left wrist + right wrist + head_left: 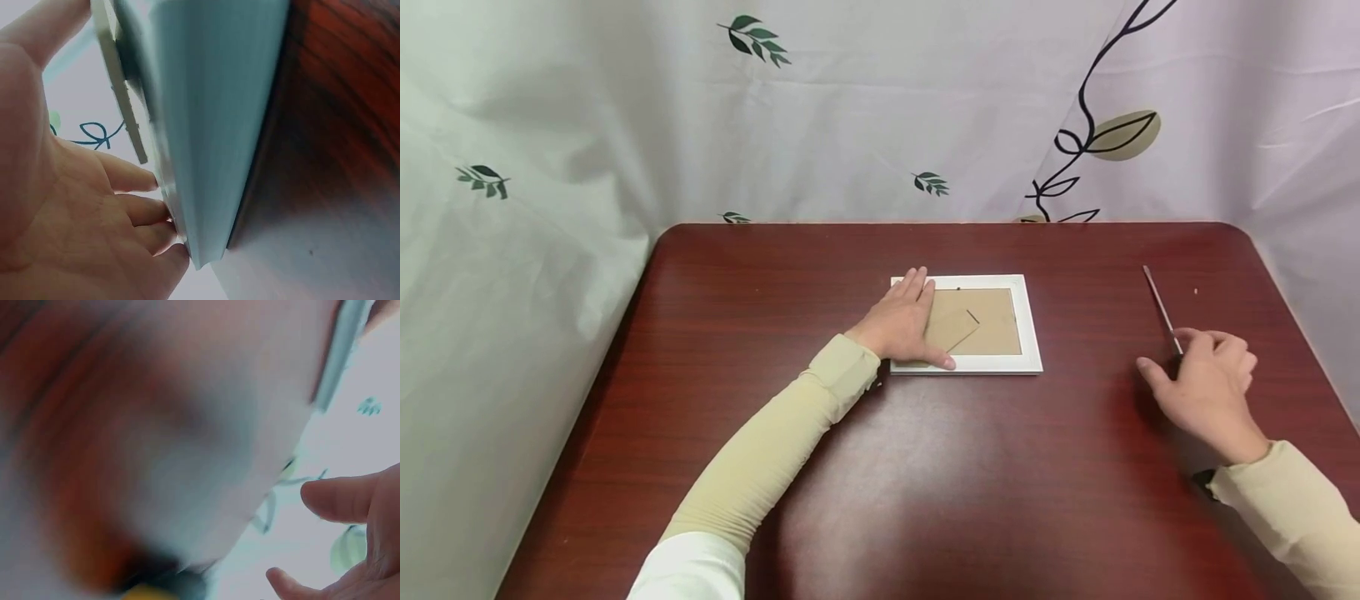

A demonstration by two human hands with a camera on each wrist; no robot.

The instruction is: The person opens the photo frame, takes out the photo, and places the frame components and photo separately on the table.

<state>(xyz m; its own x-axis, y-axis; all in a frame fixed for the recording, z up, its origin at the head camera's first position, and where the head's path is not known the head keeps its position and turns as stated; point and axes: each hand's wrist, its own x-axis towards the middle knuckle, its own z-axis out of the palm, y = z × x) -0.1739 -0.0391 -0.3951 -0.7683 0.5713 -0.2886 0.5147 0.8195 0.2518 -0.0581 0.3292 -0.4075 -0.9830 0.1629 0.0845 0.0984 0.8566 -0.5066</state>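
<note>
A white rectangular picture frame (988, 364) with a flat brown backing board (1002, 325) lies back side up near the centre of the head view, on a glossy reddish-brown wood-grain worktop (925, 475). The left hand (901, 327) rests across the frame's left part, its fingers straight and pressed to it without curling round it; the thumb reaches to the near edge, and the left wrist view shows the fingertips at the frame's pale side. A diagonal edge and a short dark mark show on the board. At the right of the head view the right hand (1210, 387) is over the near end of a slim tool with a thin metal shaft (1161, 307), which points toward the upper left. Its thumb stands well apart from the fingers, with nothing gripped between them; whether any finger touches the tool cannot be told. A blurred black-and-yellow object (153, 590) shows at the bottom of the right wrist view. Beige sleeves (767, 454) cover both forearms, and a pale leaf-patterned curtain (850, 133) fills the upper part of the head view.
</note>
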